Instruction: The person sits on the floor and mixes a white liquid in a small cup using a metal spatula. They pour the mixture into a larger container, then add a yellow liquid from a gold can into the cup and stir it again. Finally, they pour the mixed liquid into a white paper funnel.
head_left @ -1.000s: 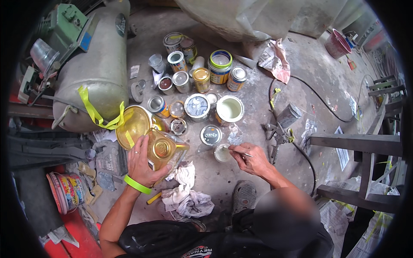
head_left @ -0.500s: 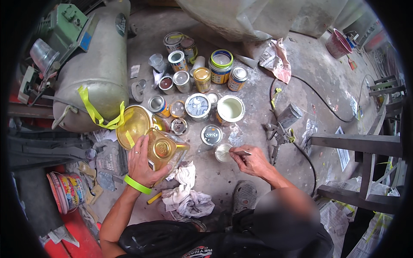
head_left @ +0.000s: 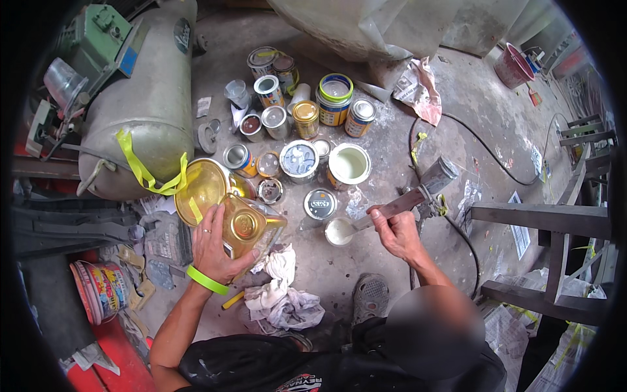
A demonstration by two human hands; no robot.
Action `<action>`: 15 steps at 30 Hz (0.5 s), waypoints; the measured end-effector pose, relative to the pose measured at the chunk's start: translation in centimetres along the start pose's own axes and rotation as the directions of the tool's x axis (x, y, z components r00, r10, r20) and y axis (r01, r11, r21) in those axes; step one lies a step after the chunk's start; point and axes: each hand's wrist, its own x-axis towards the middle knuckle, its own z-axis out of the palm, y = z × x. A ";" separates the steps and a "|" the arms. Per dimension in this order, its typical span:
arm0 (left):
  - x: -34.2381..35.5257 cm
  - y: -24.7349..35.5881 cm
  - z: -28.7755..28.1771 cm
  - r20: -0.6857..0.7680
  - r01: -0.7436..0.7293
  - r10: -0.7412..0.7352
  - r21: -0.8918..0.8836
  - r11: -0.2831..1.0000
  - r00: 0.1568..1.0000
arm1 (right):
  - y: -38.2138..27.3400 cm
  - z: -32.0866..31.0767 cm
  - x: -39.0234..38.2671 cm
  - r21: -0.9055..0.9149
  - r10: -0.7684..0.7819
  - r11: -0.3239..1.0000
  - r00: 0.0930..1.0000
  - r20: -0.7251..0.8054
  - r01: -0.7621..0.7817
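Note:
My left hand (head_left: 218, 247) grips a gold rectangular tin can (head_left: 244, 225) beside a round gold can (head_left: 194, 186), whose lid has yellow tape on it. My right hand (head_left: 397, 235) holds a long flat grey stick (head_left: 398, 202), raised at a slant. The lower end of the stick is at a small cup of pale liquid (head_left: 338, 233). Just beyond the cup are a dark-lidded can (head_left: 321, 205) and an open can of pale paint (head_left: 349, 165). A grey cylinder (head_left: 440, 171) is partly behind the upper end of the stick.
Several paint cans (head_left: 305, 114) cluster ahead on the concrete floor. A compressor tank (head_left: 140, 104) lies at left. Crumpled rags (head_left: 287, 305) are near my foot. A black hose (head_left: 496, 157), a spray gun (head_left: 428, 211) and metal frames (head_left: 539, 215) are at right. Plastic sheeting (head_left: 366, 26) hangs at the back.
My right hand has moved up and slightly right, turning so the stick now shows its full length, slanting up from the cup. My left hand stays on the gold tin.

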 end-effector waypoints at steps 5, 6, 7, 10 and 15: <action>0.0 -0.1 0.1 -0.008 0.003 -0.003 -0.010 1.000 1.000 | -2.5 -3.0 0.6 0.059 -0.183 0.980 0.976 -0.115 0.191; 0.0 -0.1 0.1 -0.006 0.006 -0.006 -0.006 1.000 1.000 | -3.1 -3.5 0.6 0.064 -0.181 0.980 0.976 -0.125 0.190; 0.0 -0.1 0.2 -0.004 0.010 -0.010 -0.003 1.000 1.000 | -4.0 -4.2 0.6 0.070 -0.178 0.980 0.975 -0.134 0.189; 0.0 0.0 0.1 -0.002 0.016 -0.016 0.000 1.000 1.000 | -4.5 -5.1 0.3 0.123 -0.167 0.975 0.974 -0.154 0.187; 0.0 0.0 0.2 -0.007 0.012 -0.012 -0.011 1.000 1.000 | -5.6 -6.0 0.4 0.107 -0.194 0.971 0.966 -0.169 0.214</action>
